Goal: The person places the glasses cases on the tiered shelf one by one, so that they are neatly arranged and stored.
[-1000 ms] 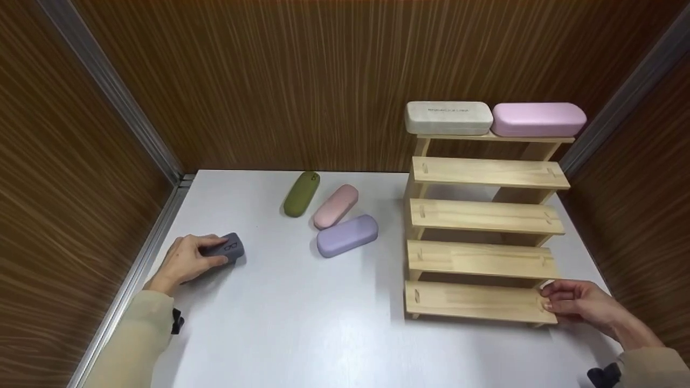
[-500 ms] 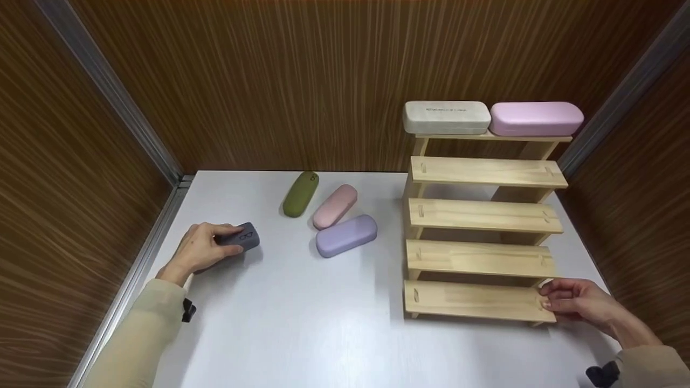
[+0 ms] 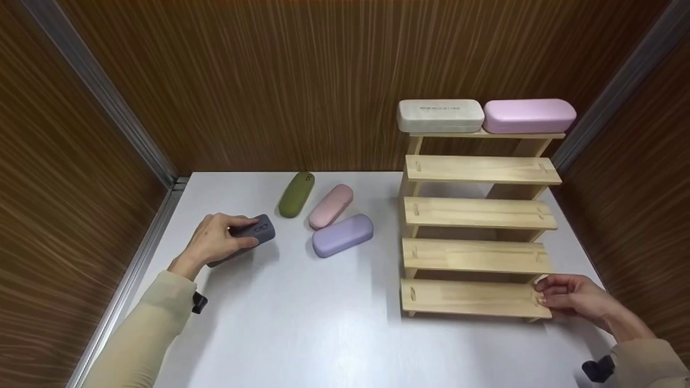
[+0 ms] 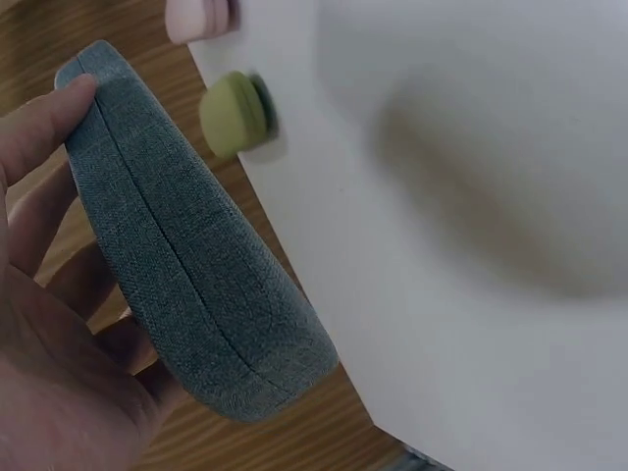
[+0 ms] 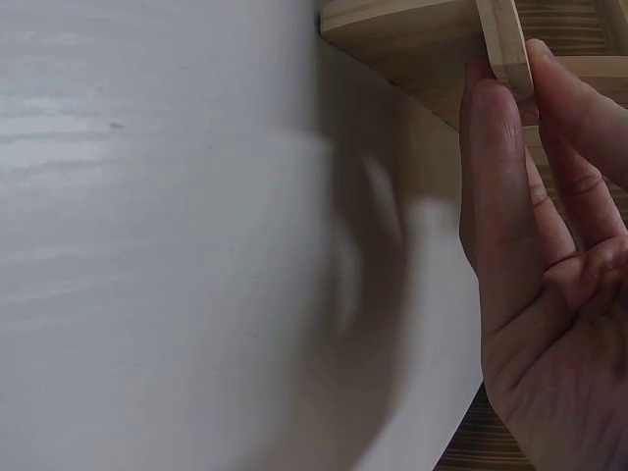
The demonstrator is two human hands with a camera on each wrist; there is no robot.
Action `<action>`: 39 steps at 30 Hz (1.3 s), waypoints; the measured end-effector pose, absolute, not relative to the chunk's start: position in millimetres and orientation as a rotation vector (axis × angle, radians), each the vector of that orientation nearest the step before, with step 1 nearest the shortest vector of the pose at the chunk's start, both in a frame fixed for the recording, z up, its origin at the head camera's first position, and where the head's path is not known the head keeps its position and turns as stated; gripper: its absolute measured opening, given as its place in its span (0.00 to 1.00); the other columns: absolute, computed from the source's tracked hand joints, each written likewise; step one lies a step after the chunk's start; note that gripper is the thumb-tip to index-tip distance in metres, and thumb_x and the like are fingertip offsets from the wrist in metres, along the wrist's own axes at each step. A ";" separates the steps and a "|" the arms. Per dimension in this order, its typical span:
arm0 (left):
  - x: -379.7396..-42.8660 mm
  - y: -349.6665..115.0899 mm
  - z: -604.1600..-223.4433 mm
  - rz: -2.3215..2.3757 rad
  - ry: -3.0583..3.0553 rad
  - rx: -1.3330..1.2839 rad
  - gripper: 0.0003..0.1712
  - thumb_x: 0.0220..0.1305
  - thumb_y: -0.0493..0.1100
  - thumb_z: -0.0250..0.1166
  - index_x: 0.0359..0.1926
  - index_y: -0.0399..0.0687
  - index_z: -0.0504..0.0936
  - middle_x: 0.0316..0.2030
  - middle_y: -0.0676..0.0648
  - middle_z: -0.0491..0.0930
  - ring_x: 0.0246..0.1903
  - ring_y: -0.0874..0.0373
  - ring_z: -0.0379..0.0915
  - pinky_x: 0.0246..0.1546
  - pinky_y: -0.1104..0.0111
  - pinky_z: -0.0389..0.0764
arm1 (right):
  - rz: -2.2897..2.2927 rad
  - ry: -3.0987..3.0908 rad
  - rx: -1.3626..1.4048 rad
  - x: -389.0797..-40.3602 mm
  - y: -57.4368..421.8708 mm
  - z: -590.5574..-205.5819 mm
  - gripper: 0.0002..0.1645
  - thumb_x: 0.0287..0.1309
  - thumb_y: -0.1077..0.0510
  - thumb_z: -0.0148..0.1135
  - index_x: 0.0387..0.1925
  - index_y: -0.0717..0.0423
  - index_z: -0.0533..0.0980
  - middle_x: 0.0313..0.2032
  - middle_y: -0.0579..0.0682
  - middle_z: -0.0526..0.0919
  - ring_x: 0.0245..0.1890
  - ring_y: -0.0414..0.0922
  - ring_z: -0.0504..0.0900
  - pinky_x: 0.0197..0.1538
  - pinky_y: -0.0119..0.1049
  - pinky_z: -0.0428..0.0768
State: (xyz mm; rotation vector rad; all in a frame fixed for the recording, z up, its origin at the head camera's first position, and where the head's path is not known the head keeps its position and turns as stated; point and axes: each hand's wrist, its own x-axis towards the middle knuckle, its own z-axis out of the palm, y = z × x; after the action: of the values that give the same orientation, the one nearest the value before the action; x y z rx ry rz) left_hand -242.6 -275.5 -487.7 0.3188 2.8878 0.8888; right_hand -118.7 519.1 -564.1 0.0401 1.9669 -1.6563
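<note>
A dark blue-grey glasses case [image 3: 257, 230], with a small glasses drawing on top, is in my left hand [image 3: 215, 238]. Thumb and fingers grip it from both sides. In the left wrist view the fabric-covered case [image 4: 186, 235] shows its seam, and a shadow falls on the table apart from it. On the right, my right hand [image 3: 579, 302] pinches the right end of the lowest board of a stepped wooden shelf [image 3: 469, 298]. The right wrist view shows thumb and fingers on either side of that board's end [image 5: 505, 44].
Green [image 3: 296, 195], pink [image 3: 331, 207] and lavender [image 3: 343, 235] glasses cases lie mid-table. On the shelf's top step sit a whitish case [image 3: 441, 116] and a shiny pink case [image 3: 529, 116]. Wood-grain walls [image 3: 291, 81] enclose the white table [image 3: 312, 323].
My left hand has carried the blue-grey case to the right and away from me, toward the green case. The right hand stays at the shelf's lowest board. The head view has shifted slightly.
</note>
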 end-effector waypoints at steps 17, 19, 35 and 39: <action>-258.7 -211.6 -458.3 0.962 2.811 0.513 0.28 0.66 0.51 0.80 0.67 0.58 0.91 0.66 0.44 0.90 0.59 0.45 0.86 0.62 0.54 0.77 | -1.645 1.970 0.042 -119.3 518.4 -565.8 0.20 0.79 0.67 0.63 0.47 0.36 0.89 0.39 0.33 0.94 0.39 0.32 0.91 0.40 0.30 0.90; -262.0 -203.5 -455.2 0.960 2.807 0.558 0.28 0.65 0.51 0.81 0.66 0.58 0.92 0.65 0.46 0.91 0.57 0.46 0.86 0.61 0.56 0.77 | -1.641 1.973 0.043 -118.9 518.4 -566.6 0.20 0.79 0.67 0.63 0.48 0.36 0.89 0.39 0.33 0.94 0.39 0.32 0.91 0.40 0.29 0.90; -275.4 -160.9 -434.7 0.903 2.807 0.768 0.27 0.64 0.53 0.81 0.64 0.61 0.92 0.66 0.47 0.91 0.50 0.51 0.84 0.51 0.63 0.75 | -1.701 1.904 0.021 -120.1 519.2 -566.9 0.21 0.79 0.69 0.62 0.49 0.38 0.89 0.40 0.35 0.94 0.41 0.34 0.93 0.45 0.31 0.93; -278.0 -150.0 -430.3 0.868 2.802 0.816 0.28 0.64 0.54 0.81 0.65 0.63 0.92 0.65 0.49 0.91 0.45 0.54 0.81 0.46 0.65 0.71 | -1.699 1.914 0.028 -120.7 519.8 -567.3 0.21 0.79 0.69 0.62 0.48 0.38 0.89 0.40 0.35 0.94 0.41 0.34 0.92 0.44 0.31 0.92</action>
State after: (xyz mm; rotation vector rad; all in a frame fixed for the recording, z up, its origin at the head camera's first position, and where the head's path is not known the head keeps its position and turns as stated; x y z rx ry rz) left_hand -278.0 -150.0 -430.3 0.8156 2.8020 0.8676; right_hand -120.7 519.8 -567.3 0.0278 1.9140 -1.6986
